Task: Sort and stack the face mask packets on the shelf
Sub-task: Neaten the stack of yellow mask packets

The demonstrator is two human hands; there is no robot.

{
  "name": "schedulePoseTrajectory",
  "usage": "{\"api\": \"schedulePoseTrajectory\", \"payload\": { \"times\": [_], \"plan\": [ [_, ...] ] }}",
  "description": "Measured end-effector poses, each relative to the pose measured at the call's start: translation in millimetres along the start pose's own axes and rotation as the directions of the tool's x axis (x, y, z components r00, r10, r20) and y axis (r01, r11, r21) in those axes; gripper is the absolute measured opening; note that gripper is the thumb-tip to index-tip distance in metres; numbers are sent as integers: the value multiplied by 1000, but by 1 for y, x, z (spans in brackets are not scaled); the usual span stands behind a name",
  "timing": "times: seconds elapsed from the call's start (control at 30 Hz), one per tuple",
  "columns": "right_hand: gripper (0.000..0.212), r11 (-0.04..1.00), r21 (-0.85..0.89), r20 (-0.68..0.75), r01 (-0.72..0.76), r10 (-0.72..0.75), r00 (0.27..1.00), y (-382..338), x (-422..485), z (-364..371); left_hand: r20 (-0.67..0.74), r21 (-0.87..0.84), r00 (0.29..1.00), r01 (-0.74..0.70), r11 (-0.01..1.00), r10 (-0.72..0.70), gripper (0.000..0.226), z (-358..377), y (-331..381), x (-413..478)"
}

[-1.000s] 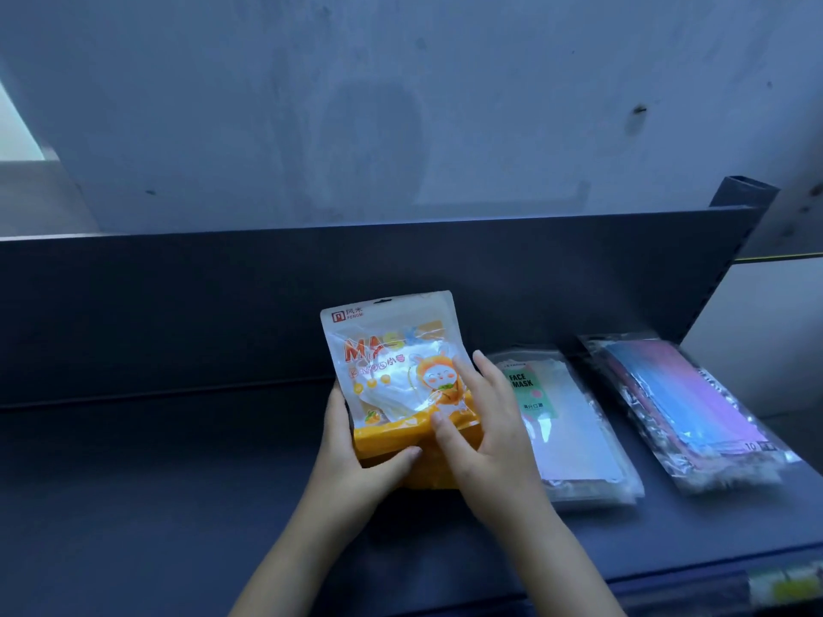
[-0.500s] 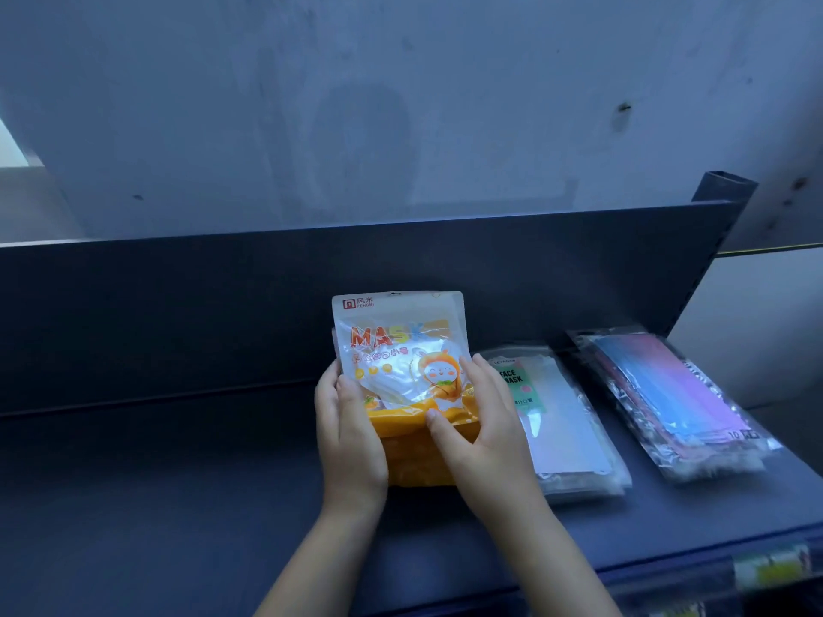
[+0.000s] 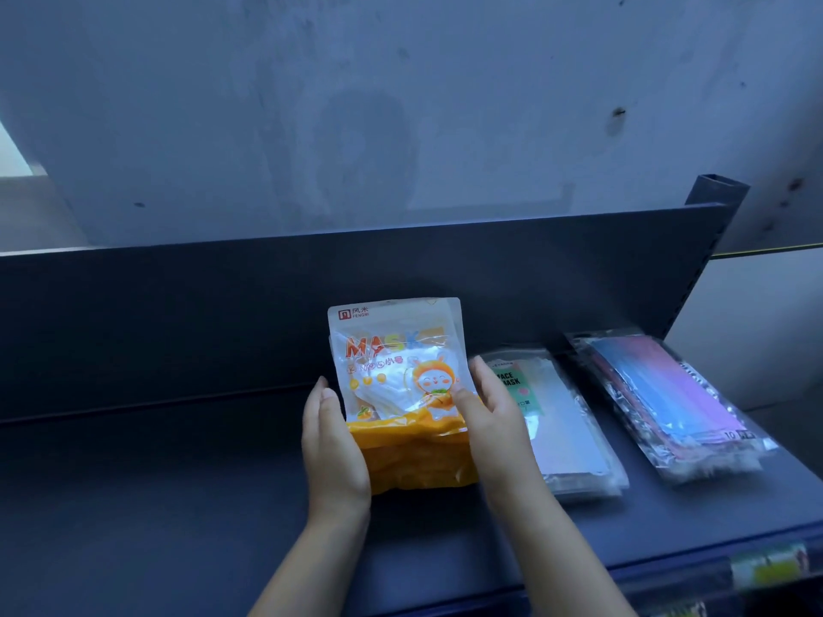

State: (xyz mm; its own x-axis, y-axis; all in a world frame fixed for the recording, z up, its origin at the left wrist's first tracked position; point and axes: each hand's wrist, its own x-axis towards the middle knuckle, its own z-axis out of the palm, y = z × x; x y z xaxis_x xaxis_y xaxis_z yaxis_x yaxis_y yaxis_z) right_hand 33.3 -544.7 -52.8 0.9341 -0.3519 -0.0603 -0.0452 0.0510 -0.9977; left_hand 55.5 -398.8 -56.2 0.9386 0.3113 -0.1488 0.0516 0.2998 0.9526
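An orange and white mask packet (image 3: 396,376) with a cartoon figure lies on the dark shelf (image 3: 156,496), its top leaning toward the back panel; it seems to sit on more orange packets beneath. My left hand (image 3: 332,443) presses flat against its left edge. My right hand (image 3: 490,420) holds its right edge, thumb on the front. To the right lies a clear packet stack with a green "FACE MASK" label (image 3: 565,429). Further right sits a packet stack of blue-pink masks (image 3: 668,403).
The shelf's dark back panel (image 3: 178,327) rises behind the packets, with a grey wall above. An upright post (image 3: 712,193) stands at the back right. A price strip with a yellow label (image 3: 766,567) runs along the front edge.
My left hand slid from under the packet's bottom corner up to its left side. The packet was squared up between both hands and settled lower on the shelf.
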Motion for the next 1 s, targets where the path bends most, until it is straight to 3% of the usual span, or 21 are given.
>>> {"api": "schedulePoseTrajectory", "payload": {
  "times": [0.1,0.2,0.27,0.37,0.5,0.73,0.83,1.0],
  "plan": [
    [35,999,-49,76,-6,10,997,-6,6,-1,93,49,996,-4,999,0,36,2,5,6],
    [32,998,-52,79,-20,24,997,-10,10,-1,125,80,992,12,997,-22,29,2,5,14],
    [37,999,-41,59,-31,34,998,-11,10,1,135,47,990,27,999,-33,26,0,6,14],
    [61,999,22,31,-44,43,999,-8,13,3,161,-6,986,47,999,-45,19,-3,7,14],
    [33,998,26,83,-50,48,995,-7,15,1,184,-49,978,108,993,-97,37,-8,11,15],
    [34,993,67,115,-93,85,990,-4,20,2,263,3,953,158,987,-153,36,-4,12,13],
    [36,991,63,67,-119,115,991,-4,23,5,330,38,924,189,981,-191,42,-3,17,18],
    [38,985,83,-13,-149,151,988,-10,29,11,319,100,925,183,978,-206,39,-1,22,30]
  ]
}}
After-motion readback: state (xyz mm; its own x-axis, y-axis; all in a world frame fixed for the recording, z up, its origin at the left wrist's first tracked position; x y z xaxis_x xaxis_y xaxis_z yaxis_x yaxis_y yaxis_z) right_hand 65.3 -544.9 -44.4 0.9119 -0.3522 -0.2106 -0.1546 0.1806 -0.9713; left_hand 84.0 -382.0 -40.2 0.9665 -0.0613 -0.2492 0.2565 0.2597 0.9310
